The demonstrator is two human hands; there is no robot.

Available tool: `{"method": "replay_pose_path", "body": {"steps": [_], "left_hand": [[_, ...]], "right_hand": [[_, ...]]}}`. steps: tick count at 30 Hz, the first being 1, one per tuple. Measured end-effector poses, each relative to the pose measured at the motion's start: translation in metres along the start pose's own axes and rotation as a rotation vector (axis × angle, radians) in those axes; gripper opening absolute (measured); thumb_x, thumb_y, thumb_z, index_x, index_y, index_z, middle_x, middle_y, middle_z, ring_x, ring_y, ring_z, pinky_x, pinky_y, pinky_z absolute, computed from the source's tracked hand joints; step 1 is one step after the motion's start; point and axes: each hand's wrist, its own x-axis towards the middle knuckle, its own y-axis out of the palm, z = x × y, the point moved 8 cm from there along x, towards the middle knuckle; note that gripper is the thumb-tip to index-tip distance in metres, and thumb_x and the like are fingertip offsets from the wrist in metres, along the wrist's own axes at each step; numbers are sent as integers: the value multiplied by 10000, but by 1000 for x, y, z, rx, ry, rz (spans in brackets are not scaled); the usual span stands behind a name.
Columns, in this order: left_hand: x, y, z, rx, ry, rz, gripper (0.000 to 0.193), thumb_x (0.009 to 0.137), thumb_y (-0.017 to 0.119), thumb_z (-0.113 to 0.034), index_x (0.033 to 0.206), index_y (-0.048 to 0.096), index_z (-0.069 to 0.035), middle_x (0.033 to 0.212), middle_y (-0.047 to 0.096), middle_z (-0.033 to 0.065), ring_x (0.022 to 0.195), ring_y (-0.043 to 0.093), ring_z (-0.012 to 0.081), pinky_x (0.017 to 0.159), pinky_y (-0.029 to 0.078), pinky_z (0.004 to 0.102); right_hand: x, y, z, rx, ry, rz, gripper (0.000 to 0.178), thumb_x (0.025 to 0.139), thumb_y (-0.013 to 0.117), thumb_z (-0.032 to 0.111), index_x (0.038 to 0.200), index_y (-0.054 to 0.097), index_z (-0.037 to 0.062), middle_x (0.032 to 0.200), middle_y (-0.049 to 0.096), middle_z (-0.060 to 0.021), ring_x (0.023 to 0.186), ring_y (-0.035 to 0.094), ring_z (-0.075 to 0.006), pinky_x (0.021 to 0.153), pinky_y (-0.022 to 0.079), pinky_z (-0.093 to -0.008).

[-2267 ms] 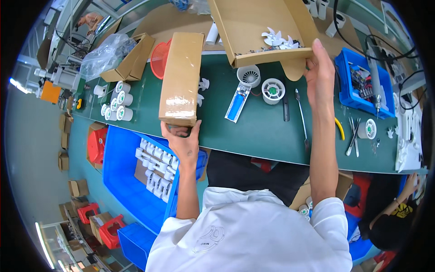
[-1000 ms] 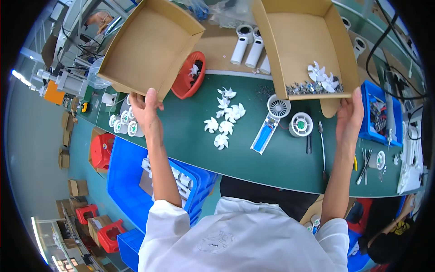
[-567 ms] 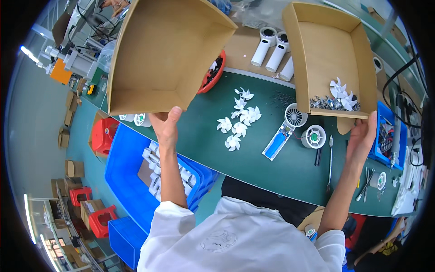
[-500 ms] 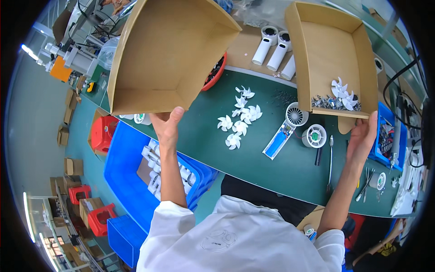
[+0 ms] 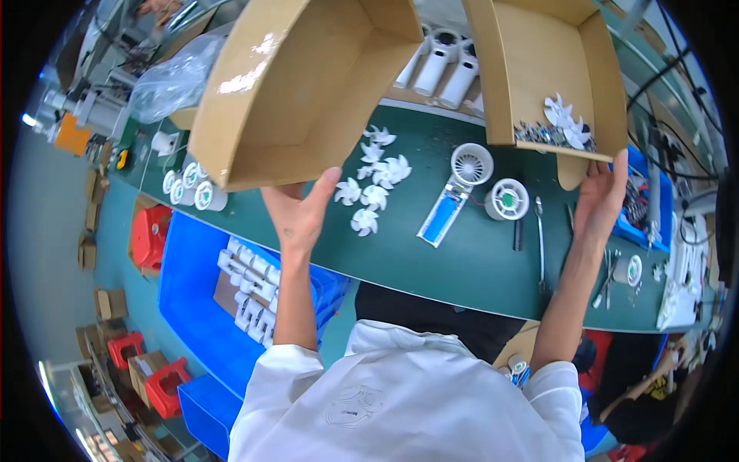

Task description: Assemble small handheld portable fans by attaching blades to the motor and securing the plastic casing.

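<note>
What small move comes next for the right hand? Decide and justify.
The right hand should probably tip its shallow cardboard box back slightly: white fan impellers and small parts crowd its near edge, and the left hand holds another cardboard box.

the view's upper edge cuts off the tops of the left cardboard box (image 5: 323, 85) and the right cardboard box (image 5: 543, 69). the left hand (image 5: 295, 215) has most of its fingers hidden beneath the left cardboard box; the right hand (image 5: 602, 194) loses its fingers behind the other's near wall, where the metal bits (image 5: 539, 137) are too small to identify. toward the workbench's (image 5: 369, 262) far edge, white fan bodies (image 5: 433, 73) are partly covered. near its right end, the right hand partly hides the blue parts bin (image 5: 636, 234).
</note>
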Motion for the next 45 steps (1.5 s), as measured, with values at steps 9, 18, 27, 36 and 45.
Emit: {"method": "replay_pose_path", "body": {"steps": [9,18,27,36,45], "left_hand": [[5,81,8,430,262,108,720,731,798,-56,1343,424,14,1384,426,169,1235,496,308,1043,375,424],[27,56,26,-15,-17,79,700,755,798,-51,1309,383,54,1214,537,183,1076,581,235,915,509,378],[58,10,28,-280,-123,48,579,893,683,-263,1304,408,38,1158,548,136,995,601,221,825,530,362],[174,38,50,-468,-441,37,660,888,696,-336,1303,404,85,1206,486,221,946,600,319,930,530,405],[308,2,112,-159,-484,-120,697,814,744,-405,1277,464,33,1162,511,205,835,609,338,644,618,378]], "right_hand": [[11,-21,10,18,-85,-127,530,970,543,395,1340,477,20,1278,553,-146,1177,512,-234,1041,382,-351],[13,-20,0,-8,-56,-120,542,960,557,409,1332,485,21,1274,561,-146,1184,513,-230,1037,387,-354],[9,-21,-4,-7,-44,-114,503,980,528,387,1325,487,23,1276,567,-139,1198,517,-224,1038,389,-348],[10,-18,-7,-45,-31,-71,521,987,510,395,1349,475,22,1300,557,-141,1213,514,-229,1028,406,-361],[9,-20,-9,-68,-13,-86,541,992,494,406,1354,464,4,1293,554,-141,1198,524,-223,1021,420,-350]]}}
